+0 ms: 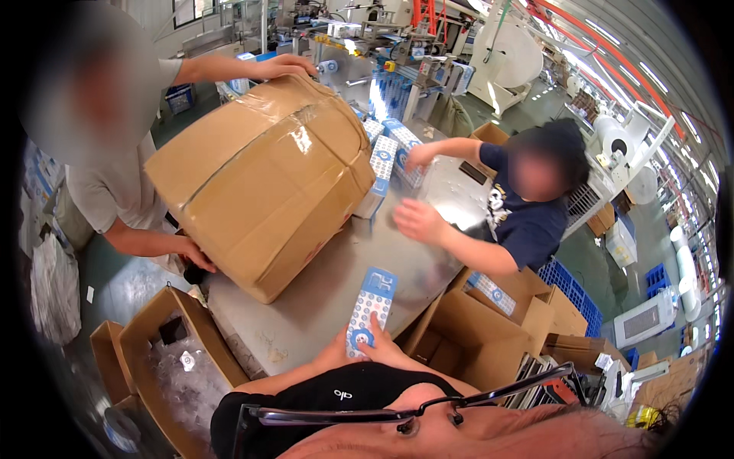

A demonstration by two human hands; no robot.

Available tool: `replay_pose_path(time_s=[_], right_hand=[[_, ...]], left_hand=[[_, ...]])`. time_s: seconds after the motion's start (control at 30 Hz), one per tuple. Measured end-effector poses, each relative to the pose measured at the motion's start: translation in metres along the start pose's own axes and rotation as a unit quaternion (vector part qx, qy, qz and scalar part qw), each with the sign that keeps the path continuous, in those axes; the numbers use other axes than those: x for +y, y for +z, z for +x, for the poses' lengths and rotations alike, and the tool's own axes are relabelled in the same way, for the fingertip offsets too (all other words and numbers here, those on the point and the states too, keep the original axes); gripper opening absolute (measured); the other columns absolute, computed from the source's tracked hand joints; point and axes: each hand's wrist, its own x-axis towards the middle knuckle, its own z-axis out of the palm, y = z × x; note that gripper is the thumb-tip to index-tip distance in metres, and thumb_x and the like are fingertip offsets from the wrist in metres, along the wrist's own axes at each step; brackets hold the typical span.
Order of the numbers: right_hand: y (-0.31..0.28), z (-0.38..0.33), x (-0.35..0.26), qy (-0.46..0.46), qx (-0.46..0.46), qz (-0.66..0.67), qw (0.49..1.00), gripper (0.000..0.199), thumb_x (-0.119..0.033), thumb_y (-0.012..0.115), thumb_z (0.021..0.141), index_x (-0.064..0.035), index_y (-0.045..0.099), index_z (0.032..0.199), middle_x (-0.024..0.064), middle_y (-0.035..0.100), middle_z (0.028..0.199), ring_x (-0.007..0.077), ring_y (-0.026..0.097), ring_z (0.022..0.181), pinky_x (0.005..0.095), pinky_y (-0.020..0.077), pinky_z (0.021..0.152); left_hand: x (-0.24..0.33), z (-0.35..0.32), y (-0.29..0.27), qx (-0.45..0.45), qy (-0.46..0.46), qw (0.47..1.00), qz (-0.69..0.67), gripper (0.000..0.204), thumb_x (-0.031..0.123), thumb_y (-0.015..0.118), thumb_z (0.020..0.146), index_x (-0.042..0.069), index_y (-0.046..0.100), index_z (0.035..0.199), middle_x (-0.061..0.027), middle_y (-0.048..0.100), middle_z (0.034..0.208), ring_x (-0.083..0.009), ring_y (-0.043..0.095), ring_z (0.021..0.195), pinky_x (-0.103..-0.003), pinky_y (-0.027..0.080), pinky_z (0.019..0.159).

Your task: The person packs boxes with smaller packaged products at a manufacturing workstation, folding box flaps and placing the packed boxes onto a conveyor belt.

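Note:
A slim blue-and-white printed carton (372, 300) is held upright between my two hands, at the near edge of the grey table. My left hand (333, 354) grips its lower left side, with the fingers partly hidden behind it. My right hand (381, 346) closes on the lower right side, fingers over the printed front. Beyond my hands, a large taped brown cardboard box (260, 180) is tilted on the table. More blue-and-white cartons (378, 172) lie against its right side.
A person in a light shirt (122, 180) steadies the large box at left. Another in dark blue (527, 218) reaches over the table from the right. Open cardboard boxes stand near me: one with clear plastic (180, 367) at left, another (478, 329) at right. Machinery (382, 46) stands behind.

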Motion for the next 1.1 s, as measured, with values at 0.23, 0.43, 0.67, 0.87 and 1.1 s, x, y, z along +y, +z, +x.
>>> replay_pose_path(time_s=[0.23,0.43,0.67,0.87,1.1], right_hand=[[0.020,-0.006,0.044,-0.082,-0.029,-0.141,0.986,0.092,-0.025,0.068,0.090,-0.0062,0.008,0.157,0.0372,0.020,0.149,0.0486,0.037,0.136,0.0428,0.0370,0.110],[0.033,-0.013,0.049,-0.030,0.017,-0.165,0.986,0.097,-0.027,0.070,0.089,-0.0042,0.004,0.156,0.0408,0.023,0.146,0.0481,0.039,0.135,0.0409,0.0365,0.110],[0.047,0.001,0.083,-0.042,-0.050,-0.062,0.996,0.105,-0.035,0.068,0.090,-0.0055,-0.009,0.156,0.0431,0.014,0.149,0.0502,0.030,0.140,0.0405,0.0298,0.114],[0.058,0.004,0.093,-0.075,-0.092,0.035,0.992,0.112,-0.043,0.068,0.090,-0.0058,-0.016,0.154,0.0462,0.004,0.149,0.0543,0.018,0.142,0.0443,0.0212,0.117],[0.063,0.001,0.097,0.020,-0.071,-0.010,0.997,0.111,-0.025,0.071,0.091,-0.0015,-0.019,0.153,0.0300,0.014,0.158,0.0321,0.028,0.143,0.0364,0.0263,0.115]], left_hand=[[-0.007,-0.037,0.025,0.052,-0.110,0.990,0.066,0.101,0.027,0.084,0.073,-0.001,0.025,0.149,-0.0268,0.055,0.133,-0.0372,0.055,0.125,-0.043,0.046,0.102],[0.007,-0.048,0.022,0.030,-0.096,0.991,0.087,0.099,0.028,0.085,0.073,0.000,0.028,0.149,-0.0245,0.056,0.133,-0.0344,0.056,0.125,-0.041,0.046,0.102],[-0.022,-0.039,0.009,-0.022,-0.060,0.998,-0.028,0.102,0.029,0.088,0.071,0.000,0.030,0.149,-0.0191,0.058,0.133,-0.0271,0.057,0.122,-0.040,0.046,0.103],[-0.003,-0.041,-0.014,-0.065,-0.152,0.986,-0.003,0.111,0.032,0.091,0.064,0.003,0.030,0.151,-0.0158,0.061,0.130,-0.0239,0.059,0.118,-0.037,0.047,0.099],[-0.036,-0.034,-0.014,-0.094,-0.138,0.986,0.012,0.103,0.036,0.091,0.062,0.003,0.041,0.147,-0.0164,0.063,0.129,-0.0250,0.060,0.116,-0.036,0.045,0.101]])
